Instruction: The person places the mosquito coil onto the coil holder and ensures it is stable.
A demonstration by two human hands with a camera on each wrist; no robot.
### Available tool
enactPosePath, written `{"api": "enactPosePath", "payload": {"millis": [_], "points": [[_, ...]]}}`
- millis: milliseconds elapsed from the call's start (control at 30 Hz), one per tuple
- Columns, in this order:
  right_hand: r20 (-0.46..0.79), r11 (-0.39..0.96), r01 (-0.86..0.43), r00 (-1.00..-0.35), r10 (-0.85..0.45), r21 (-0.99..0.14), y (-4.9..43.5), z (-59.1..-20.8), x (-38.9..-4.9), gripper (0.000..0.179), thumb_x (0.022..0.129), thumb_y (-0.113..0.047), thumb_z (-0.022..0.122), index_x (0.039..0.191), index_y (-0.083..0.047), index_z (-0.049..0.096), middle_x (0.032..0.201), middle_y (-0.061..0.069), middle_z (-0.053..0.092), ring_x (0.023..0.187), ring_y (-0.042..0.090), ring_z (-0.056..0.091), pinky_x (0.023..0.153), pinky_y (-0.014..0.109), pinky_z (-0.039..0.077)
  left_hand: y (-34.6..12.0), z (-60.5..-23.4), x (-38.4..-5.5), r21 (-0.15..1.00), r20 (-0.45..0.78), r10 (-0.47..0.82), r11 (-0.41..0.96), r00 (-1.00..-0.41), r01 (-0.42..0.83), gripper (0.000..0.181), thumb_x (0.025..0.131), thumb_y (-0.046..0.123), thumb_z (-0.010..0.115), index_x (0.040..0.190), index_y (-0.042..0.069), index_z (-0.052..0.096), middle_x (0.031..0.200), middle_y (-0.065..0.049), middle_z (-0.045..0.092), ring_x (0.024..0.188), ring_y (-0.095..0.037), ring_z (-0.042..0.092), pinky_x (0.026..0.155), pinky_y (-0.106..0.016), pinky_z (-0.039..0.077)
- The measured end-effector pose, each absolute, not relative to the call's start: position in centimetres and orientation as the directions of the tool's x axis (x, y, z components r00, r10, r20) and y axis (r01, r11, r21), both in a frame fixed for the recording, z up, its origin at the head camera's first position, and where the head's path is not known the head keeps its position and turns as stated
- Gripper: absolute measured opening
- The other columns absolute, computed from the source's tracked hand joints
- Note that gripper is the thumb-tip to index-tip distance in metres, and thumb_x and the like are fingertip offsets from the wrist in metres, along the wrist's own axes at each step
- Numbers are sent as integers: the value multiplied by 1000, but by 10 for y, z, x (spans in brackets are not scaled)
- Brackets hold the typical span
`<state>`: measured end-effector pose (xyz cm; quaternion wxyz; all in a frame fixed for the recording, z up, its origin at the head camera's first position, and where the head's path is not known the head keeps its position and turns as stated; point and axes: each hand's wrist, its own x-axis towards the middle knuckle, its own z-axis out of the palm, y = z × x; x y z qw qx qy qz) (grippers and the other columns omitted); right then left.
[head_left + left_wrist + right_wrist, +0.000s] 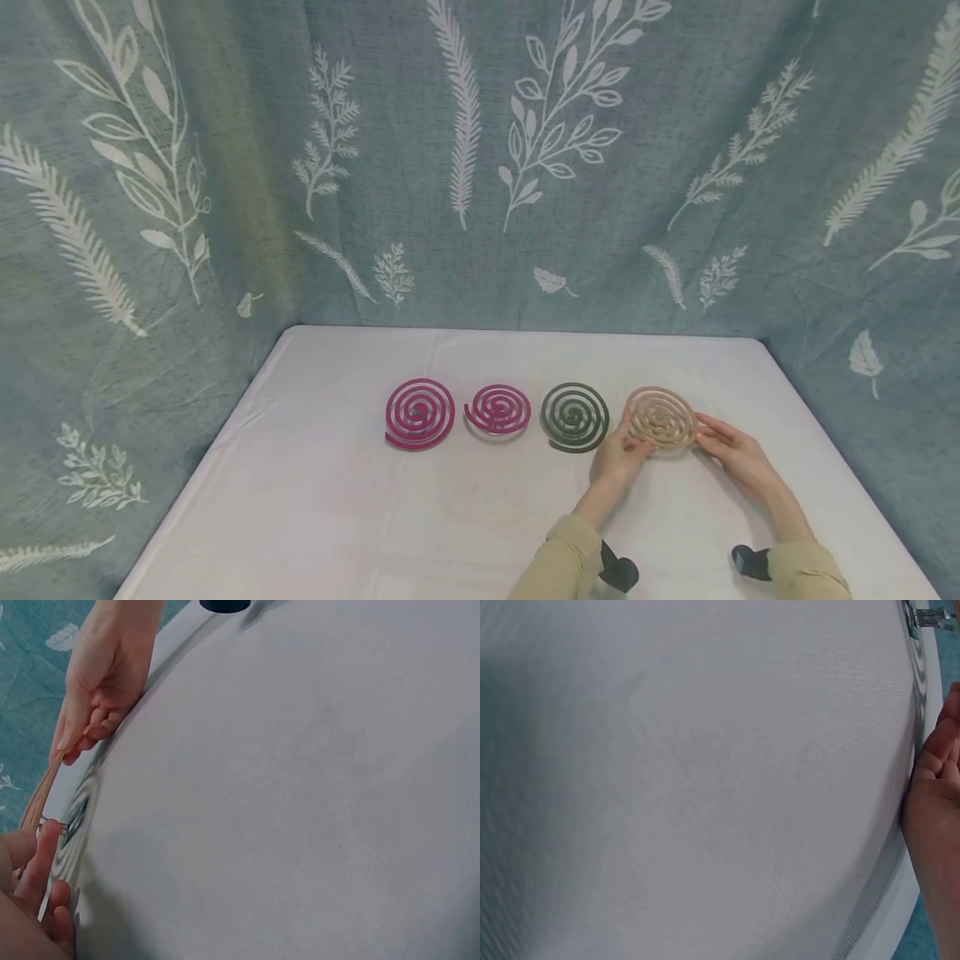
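A tan mosquito coil (662, 417) is held between both hands at the right end of a row of coils. My left hand (621, 457) pinches its left edge, and my right hand (738, 460) pinches its right edge. Seen nearly edge-on in the left wrist view, the coil (45, 787) is raised over the white surface, its shadow beneath. In the right wrist view, a small metal piece (934, 618) shows near the top right corner, above the right hand (936, 802). Just left of my left hand lies a dark green coil (574, 417).
Farther left are two magenta coils, one flat-looking (420, 415) and one (498, 409) that seems raised, with a shadow below. All are on a white-covered table (315, 500). A blue-green leaf-patterned curtain (405, 167) hangs behind. Dark wrist cameras (619, 572) sit by the sleeves.
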<state>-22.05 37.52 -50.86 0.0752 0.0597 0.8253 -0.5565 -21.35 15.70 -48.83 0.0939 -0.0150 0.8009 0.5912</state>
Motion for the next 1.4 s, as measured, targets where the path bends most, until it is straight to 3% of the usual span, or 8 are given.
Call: {"api": "enactPosePath", "payload": {"millis": [233, 600, 767, 933, 1400], "points": [[-180, 350, 177, -983, 25, -920, 376, -507, -221, 66, 95, -28, 57, 145, 4, 29, 92, -27, 52, 88, -13, 51, 79, 7, 45, 160, -491, -215, 953, -158, 71, 271, -985, -133, 59, 86, 19, 66, 140, 26, 46, 74, 8, 63, 57, -1, 44, 52, -16, 36], [-190, 363, 184, -982, 20, -913, 374, -510, -227, 67, 95, -29, 57, 144, 6, 29, 94, -24, 53, 88, -13, 50, 78, 8, 46, 162, -490, -216, 943, -148, -39, 296, -988, -153, 56, 80, 19, 73, 132, 28, 55, 76, 10, 66, 63, -3, 54, 58, -19, 41], [-212, 369, 205, -977, 22, -906, 372, -507, -227, 68, 95, -32, 57, 145, 4, 29, 97, -20, 52, 89, -13, 50, 80, 8, 46, 161, -492, -215, 939, -75, -71, 331, -995, -94, 56, 78, 19, 74, 130, 29, 57, 73, 13, 63, 62, 0, 52, 57, -18, 40], [-236, 356, 228, -972, 23, -906, 372, -506, -227, 68, 95, -31, 57, 146, 4, 28, 98, -20, 52, 89, -12, 50, 79, 9, 46, 163, -489, -215, 925, -125, -83, 351, -989, -147, 56, 77, 20, 75, 130, 28, 57, 75, 10, 64, 62, -3, 52, 57, -18, 38], [-239, 288, 225, -971, -12, -931, 373, -505, -223, 64, 95, -20, 56, 146, 5, 26, 91, -20, 55, 86, -6, 53, 78, 13, 45, 162, -493, -213, 912, -116, -82, 386, -990, -139, 50, 78, 19, 73, 127, 24, 60, 71, 9, 62, 60, -2, 46, 58, -19, 35]]}}
